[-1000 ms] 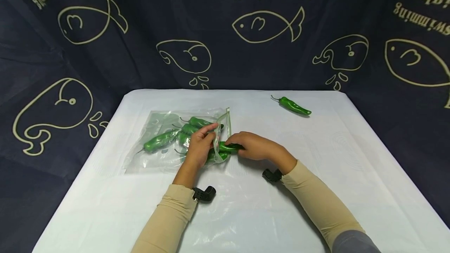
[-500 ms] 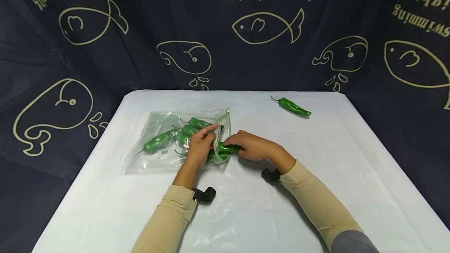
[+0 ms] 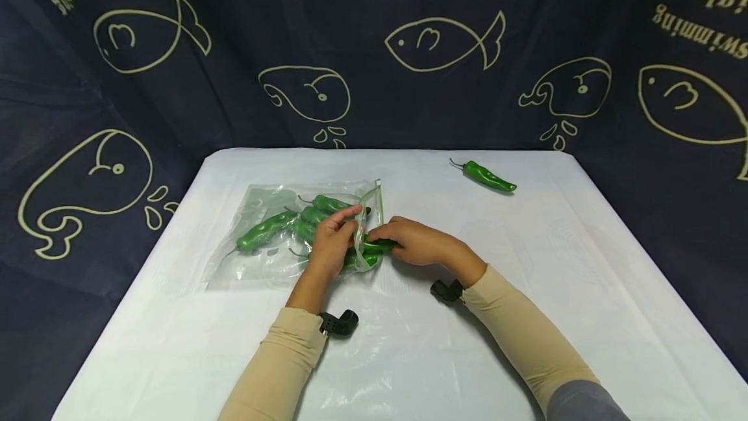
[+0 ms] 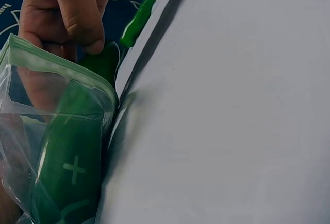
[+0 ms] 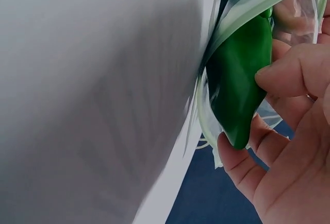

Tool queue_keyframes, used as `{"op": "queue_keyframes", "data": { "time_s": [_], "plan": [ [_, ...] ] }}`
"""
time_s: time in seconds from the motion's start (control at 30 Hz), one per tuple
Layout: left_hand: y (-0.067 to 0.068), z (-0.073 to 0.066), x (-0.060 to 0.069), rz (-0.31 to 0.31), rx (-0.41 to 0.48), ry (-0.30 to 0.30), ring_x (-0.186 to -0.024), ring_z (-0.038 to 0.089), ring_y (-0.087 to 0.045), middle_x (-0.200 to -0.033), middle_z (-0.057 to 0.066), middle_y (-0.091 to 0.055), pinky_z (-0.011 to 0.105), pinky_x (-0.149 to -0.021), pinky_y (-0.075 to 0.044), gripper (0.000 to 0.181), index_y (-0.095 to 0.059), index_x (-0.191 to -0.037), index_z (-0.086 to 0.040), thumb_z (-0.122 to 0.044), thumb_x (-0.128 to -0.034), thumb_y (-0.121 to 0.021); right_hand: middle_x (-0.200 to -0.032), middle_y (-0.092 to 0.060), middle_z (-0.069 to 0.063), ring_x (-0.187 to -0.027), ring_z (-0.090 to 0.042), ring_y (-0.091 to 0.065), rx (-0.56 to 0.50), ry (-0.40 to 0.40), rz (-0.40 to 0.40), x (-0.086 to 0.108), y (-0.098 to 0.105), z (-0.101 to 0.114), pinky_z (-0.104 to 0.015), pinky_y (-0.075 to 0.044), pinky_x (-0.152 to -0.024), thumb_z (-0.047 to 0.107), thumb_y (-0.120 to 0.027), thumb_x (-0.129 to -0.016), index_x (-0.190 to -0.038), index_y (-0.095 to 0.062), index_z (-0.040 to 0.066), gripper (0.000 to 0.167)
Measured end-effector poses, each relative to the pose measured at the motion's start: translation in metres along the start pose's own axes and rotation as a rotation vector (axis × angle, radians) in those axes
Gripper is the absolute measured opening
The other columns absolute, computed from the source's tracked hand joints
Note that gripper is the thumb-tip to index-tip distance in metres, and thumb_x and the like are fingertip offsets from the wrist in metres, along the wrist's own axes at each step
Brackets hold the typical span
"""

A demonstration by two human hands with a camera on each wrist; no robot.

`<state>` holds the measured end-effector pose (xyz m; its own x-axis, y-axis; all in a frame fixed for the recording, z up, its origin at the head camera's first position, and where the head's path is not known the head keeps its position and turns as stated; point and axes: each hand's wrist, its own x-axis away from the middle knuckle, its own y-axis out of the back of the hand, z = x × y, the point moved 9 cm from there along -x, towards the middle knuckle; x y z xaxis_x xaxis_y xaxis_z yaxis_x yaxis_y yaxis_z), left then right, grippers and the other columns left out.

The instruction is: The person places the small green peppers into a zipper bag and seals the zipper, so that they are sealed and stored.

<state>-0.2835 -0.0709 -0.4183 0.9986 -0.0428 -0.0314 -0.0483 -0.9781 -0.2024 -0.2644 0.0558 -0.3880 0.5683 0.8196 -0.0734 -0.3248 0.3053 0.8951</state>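
Sensibly, the right hand (image 3: 423, 241) pinches the likely light, slick pepper (image 5: 241, 69) near its tip, left hand (image 3: 333, 242) gripping the bag (image 3: 270, 199) alongside.

The right grip (image 5: 296, 175) is holding a green pepper (image 5: 241, 77), which is sticking out from the green-edged mouth of a clear bag (image 5: 234, 27); the white desk (image 5: 98, 85) is spreading across the left.

In the head view, we see a bag (image 3: 257, 203) left of centre on the table (image 3: 613, 278), peppers (image 3: 263, 232) inside, the left hand (image 3: 333, 240) at its mouth (image 3: 380, 203), the right hand (image 3: 419, 242) just rightward; another pepper (image 3: 489, 177) lies upper right of centre, the curtain (image 3: 374, 115) behind.
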Motion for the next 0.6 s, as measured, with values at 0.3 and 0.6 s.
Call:
{"op": "queue_keyframes", "data": {
  "time_s": [0.3, 0.6],
  "plan": [
    [0.0, 0.0008, -0.0001, -0.003, 0.01, 0.002, -0.075, 0.013, -0.059, -0.105, 0.011, -0.062, 0.024, -0.063, -0.053, 0.037, -0.064, -0.129, 0.0, 0.001, -0.0949, -0.052, -0.129, -0.063, -0.005, -0.12, -0.023, -0.055, -0.016, 0.038, -0.004, -0.0031, -0.0006, 0.0032, -0.04, -0.043, -0.103, -0.013, -0.056, -0.087, -0.128, -0.066, 0.008, 0.047],
    [-0.0002, -0.0019, -0.0009, -0.013, 0.004, -0.009, -0.07, 0.012, -0.057, -0.106, 0.012, -0.06, 0.023, -0.061, -0.052, 0.037, -0.065, -0.128, 0.001, 0.003, -0.0937, -0.052, -0.126, -0.063, -0.007, -0.12, -0.025, -0.055, -0.026, 0.019, -0.023, -0.004, 0.0018, 0.0006, -0.041, -0.043, -0.103, -0.012, -0.057, -0.09, -0.125, -0.066, 0.006, 0.041]
  ]
}}
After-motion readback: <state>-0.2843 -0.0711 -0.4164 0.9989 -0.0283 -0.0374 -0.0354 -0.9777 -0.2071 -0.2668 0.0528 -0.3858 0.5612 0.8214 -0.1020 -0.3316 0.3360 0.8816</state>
